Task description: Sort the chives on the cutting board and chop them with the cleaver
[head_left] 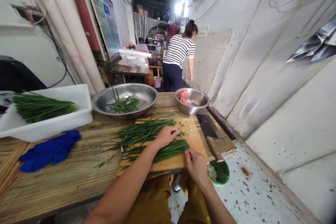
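Two bunches of green garlic chives lie side by side on a wooden cutting board. My left hand (167, 136) is over the board between the far bunch (147, 129) and the near bunch (168, 151), its fingers curled together near the far bunch's right end. What it pinches, if anything, is hidden. At the near bunch's right end my right hand (196, 163) is closed, with its fingertips at the chive ends. Small pale cut pieces (187, 126) are scattered on the cutting board (197, 143). A cleaver (210, 133) lies to the right, its wooden handle toward me.
A steel basin (98, 106) holds loose chives; a smaller steel bowl (195, 110) contains something pink. Left are a white tub (88, 112) of chives and blue gloves (51, 150). A green basket (223, 173) stands below the table edge. Two people are farther back.
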The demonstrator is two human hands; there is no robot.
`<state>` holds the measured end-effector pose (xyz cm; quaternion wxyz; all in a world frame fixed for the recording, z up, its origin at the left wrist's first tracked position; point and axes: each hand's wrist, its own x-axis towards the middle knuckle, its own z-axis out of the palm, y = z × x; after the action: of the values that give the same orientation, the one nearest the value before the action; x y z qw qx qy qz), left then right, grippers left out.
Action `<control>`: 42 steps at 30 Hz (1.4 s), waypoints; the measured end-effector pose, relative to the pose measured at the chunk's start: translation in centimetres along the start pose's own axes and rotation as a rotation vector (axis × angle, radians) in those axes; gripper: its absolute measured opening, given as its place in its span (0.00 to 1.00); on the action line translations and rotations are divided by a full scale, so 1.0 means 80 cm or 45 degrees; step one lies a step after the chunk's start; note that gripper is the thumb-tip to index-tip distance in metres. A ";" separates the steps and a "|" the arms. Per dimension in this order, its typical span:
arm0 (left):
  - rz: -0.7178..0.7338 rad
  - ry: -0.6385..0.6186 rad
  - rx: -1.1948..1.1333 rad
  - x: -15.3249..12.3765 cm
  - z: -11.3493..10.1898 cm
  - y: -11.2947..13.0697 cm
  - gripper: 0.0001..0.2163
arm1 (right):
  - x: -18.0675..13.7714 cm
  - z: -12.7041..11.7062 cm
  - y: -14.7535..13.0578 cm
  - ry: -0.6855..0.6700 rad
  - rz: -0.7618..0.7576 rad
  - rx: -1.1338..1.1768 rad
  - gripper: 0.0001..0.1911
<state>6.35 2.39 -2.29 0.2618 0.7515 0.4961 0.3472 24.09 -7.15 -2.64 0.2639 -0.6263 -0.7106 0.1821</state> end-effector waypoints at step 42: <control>0.108 -0.036 0.248 -0.009 -0.016 0.013 0.10 | 0.001 0.001 -0.003 0.018 0.009 -0.049 0.17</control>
<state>5.78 1.41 -0.91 0.1797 0.7984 0.4916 0.2977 23.84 -7.08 -2.56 0.2562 -0.6350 -0.7099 0.1648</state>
